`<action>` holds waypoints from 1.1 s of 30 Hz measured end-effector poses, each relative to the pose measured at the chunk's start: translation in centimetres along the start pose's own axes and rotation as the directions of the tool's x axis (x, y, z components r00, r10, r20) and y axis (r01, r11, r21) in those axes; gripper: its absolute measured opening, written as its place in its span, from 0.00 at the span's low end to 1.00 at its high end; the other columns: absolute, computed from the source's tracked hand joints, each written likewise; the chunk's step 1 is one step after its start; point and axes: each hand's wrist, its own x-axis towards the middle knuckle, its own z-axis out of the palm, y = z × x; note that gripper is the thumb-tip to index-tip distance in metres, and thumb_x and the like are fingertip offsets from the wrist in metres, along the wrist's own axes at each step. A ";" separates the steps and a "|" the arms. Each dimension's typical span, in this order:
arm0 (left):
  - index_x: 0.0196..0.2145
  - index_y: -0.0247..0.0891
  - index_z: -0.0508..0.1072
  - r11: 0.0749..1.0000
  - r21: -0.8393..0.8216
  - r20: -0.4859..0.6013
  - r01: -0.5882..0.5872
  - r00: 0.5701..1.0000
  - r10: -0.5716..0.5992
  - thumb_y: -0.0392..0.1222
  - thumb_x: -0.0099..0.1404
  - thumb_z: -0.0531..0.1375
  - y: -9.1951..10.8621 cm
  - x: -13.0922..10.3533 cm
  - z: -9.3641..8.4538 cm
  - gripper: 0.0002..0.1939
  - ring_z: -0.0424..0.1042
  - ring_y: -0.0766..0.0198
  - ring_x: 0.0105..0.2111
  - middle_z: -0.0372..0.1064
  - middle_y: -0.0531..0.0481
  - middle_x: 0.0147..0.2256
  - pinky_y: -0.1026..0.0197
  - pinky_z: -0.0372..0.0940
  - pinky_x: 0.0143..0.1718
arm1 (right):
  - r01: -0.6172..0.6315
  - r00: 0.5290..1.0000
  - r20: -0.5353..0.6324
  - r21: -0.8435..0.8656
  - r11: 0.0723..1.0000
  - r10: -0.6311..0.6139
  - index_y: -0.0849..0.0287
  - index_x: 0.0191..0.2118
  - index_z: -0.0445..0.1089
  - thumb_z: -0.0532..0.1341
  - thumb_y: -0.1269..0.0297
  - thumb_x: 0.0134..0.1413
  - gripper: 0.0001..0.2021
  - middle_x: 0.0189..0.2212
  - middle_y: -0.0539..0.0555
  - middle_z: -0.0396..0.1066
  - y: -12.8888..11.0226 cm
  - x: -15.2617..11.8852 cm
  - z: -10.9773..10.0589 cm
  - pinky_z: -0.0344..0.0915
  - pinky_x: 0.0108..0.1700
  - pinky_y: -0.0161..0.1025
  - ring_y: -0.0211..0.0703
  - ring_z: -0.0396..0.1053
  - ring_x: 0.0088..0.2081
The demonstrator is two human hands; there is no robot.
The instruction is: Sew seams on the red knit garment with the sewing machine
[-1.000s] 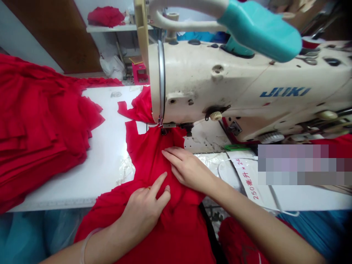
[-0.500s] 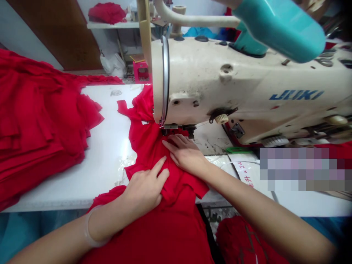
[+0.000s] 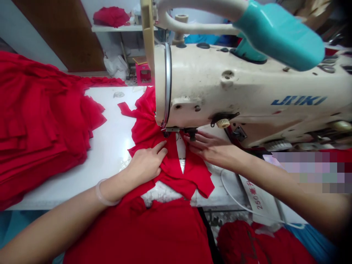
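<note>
A red fabric piece (image 3: 144, 126) lies bunched under the needle area (image 3: 166, 134) of a white sewing machine (image 3: 247, 84), and part of it hides behind the machine head. My left hand (image 3: 147, 161) rests on the cloth just in front of the needle, fingers stretched forward and pressing down. To the right of the needle, my right hand (image 3: 211, 146) lies flat with fingers extended over the cloth's right part, its fingertips partly hidden behind the machine's lower fittings. Between the hands the cloth parts in a narrow gap that shows the machine bed (image 3: 180, 146).
A tall pile of red fabric (image 3: 46, 121) covers the left of the white table (image 3: 110, 146). More red cloth (image 3: 137, 234) hangs over my lap. Right of the machine bed are a white cord (image 3: 228, 189) and a carton (image 3: 257, 198); a red bundle (image 3: 239, 242) sits below.
My right hand has moved right, away from my left hand, and a gap has opened in the cloth between them. The left hand has shifted slightly up, its fingers closer together.
</note>
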 end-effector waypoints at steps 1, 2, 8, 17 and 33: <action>0.57 0.35 0.67 1.000 -0.007 -0.008 -0.003 1.000 0.003 0.30 0.57 0.55 -0.2 0.3 0.0 0.28 0.77 0.53 0.36 0.60 0.40 0.63 0.55 0.70 0.29 | 0.038 0.999 -0.001 -0.001 0.999 -0.038 0.56 0.46 0.73 0.51 0.77 0.63 0.16 0.54 0.55 0.71 0.5 -0.1 -0.2 0.59 0.65 0.54 0.49 0.62 0.62; 0.57 0.35 0.67 1.000 -0.018 -0.016 -0.006 1.000 0.005 0.31 0.58 0.55 -0.5 0.6 0.1 0.28 0.76 0.53 0.36 0.60 0.41 0.63 0.55 0.69 0.28 | 0.064 0.998 0.000 -0.009 0.998 -0.064 0.57 0.44 0.73 0.50 0.76 0.64 0.16 0.53 0.56 0.72 0.6 -0.1 -0.6 0.60 0.65 0.54 0.49 0.62 0.62; 0.58 0.35 0.66 0.998 -0.065 -0.079 -0.016 0.997 0.011 0.32 0.61 0.55 -2.3 2.1 1.1 0.26 0.72 0.53 0.41 0.64 0.40 0.54 0.58 0.66 0.29 | 0.065 0.984 0.147 0.213 0.975 -0.097 0.55 0.27 0.71 0.52 0.71 0.65 0.16 0.23 0.52 0.71 -8.1 -0.9 -4.4 0.68 0.36 0.41 0.41 0.71 0.29; 0.45 0.36 0.76 0.954 -0.077 -0.330 -0.290 0.910 0.250 0.35 0.67 0.57 -3.0 -0.2 2.1 0.11 0.70 0.53 0.44 0.70 0.41 0.47 0.52 0.66 0.43 | -0.163 0.971 -0.143 0.195 0.967 0.192 0.70 0.44 0.71 0.60 0.43 0.58 0.28 0.41 0.66 0.74 -14.6 1.8 -0.5 0.71 0.38 0.44 0.51 0.73 0.40; 0.45 0.32 0.76 0.903 -0.343 -0.426 -0.258 0.900 0.095 0.38 0.74 0.52 1.0 -4.3 2.8 0.13 0.75 0.66 0.33 0.73 0.46 0.37 0.67 0.71 0.35 | -0.330 0.880 -0.320 0.118 0.937 0.350 0.47 0.61 0.66 0.56 0.35 0.57 0.32 0.50 0.57 0.70 -20.5 0.4 5.6 0.49 0.62 0.56 0.53 0.61 0.54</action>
